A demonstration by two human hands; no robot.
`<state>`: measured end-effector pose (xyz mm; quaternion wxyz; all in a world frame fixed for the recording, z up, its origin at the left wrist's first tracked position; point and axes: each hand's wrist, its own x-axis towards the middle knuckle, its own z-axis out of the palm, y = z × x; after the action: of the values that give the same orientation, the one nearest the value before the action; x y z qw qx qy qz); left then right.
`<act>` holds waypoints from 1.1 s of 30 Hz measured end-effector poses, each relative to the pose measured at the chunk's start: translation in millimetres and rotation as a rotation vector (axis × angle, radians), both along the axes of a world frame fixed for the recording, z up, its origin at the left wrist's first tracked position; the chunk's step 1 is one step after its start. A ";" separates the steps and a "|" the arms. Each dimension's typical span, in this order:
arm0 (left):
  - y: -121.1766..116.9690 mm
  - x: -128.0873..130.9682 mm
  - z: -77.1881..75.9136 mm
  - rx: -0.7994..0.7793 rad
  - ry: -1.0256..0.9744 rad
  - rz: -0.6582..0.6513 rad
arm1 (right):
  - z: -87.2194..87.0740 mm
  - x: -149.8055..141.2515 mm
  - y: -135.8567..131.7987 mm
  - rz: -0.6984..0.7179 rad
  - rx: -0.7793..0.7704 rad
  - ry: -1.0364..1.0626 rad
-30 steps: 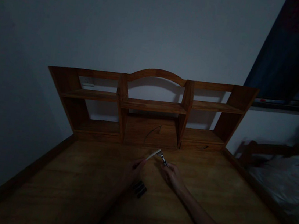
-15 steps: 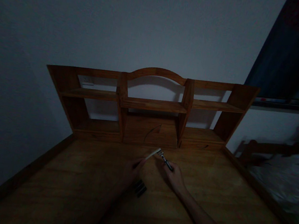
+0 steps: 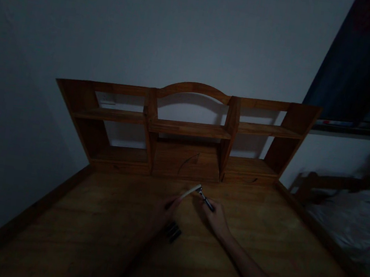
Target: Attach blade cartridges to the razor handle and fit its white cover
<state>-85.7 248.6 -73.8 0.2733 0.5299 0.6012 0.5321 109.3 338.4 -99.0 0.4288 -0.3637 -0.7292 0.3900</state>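
1. The left hand (image 3: 164, 210) has its fingers closed on the lower end of a pale stick (image 3: 190, 190), probably so that the far end stays free. The stick slants up and away toward the right.
2. The right hand (image 3: 217, 220) grips a razor (image 3: 209, 203) by its handle, fingers wrapped around it. That hold seems meant to keep the fingers behind the head and let it be angled easily.
3. The stick's far end and the razor's head meet or nearly meet between the hands; the dim light hides whether they touch. Holding them from opposite sides likely gives each hand its own control and keeps both tips in sight.
4. Small dark pieces (image 3: 173, 232) lie side by side on the desk (image 3: 207, 270), just beside the left hand and nearer the person than the two tips. They are probably there to be within reach but out of the way.
5. Behind the hands, the shelf (image 3: 190, 130) stands at the desk's back edge, against the wall (image 3: 199, 35), perhaps to leave the front surface for handwork.
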 end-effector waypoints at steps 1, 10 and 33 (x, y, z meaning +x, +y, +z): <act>0.0 -0.3 -0.7 -0.003 0.008 0.005 | 0.6 0.2 -0.6 0.000 0.002 -0.002; -0.6 2.7 1.3 -0.007 0.029 0.039 | 4.6 0.5 -2.2 0.019 -0.022 0.014; -2.4 0.2 5.0 -0.017 0.009 0.015 | 3.2 -0.2 -1.8 0.002 0.003 0.011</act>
<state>-85.5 246.2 -68.8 0.2710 0.5256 0.6107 0.5266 109.2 336.6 -95.8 0.4330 -0.3603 -0.7278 0.3912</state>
